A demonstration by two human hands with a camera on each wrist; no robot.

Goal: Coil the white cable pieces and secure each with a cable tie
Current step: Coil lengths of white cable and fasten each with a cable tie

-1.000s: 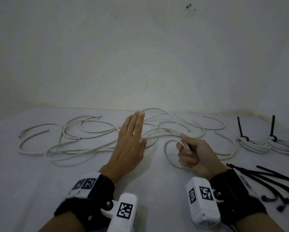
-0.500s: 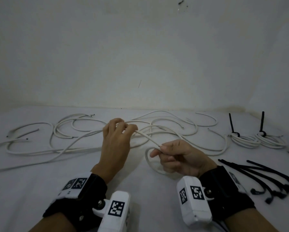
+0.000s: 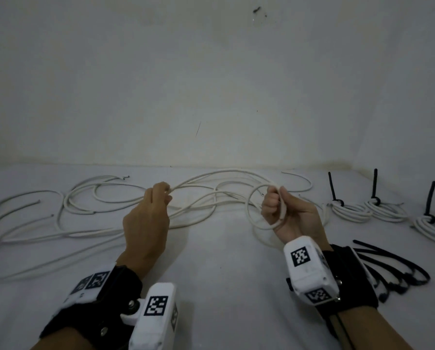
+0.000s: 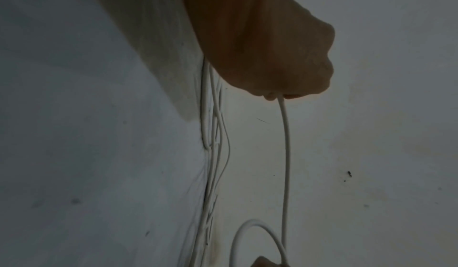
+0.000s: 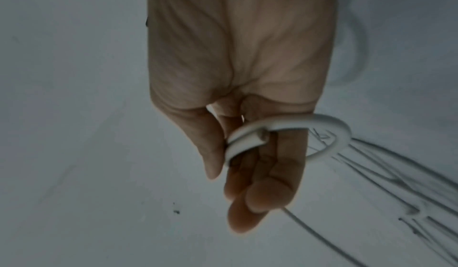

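Note:
Several loose white cable pieces lie tangled across the white table. My left hand pinches one white cable at its fingertips, and that strand arcs right toward my right hand. The right hand, palm turned up, grips a small loop of the same cable, with the cut end lying across the fingers. Three coiled cables bound with black ties stand at the far right. Loose black cable ties lie beside my right wrist.
A plain white wall rises at the table's back edge. Bare white table surface stretches between my forearms. The coil nearest the right edge runs out of the head view.
The left hand went from flat and open to pinching a cable, then drew it left. The right hand turned palm up and lifted its loop as the hands moved apart.

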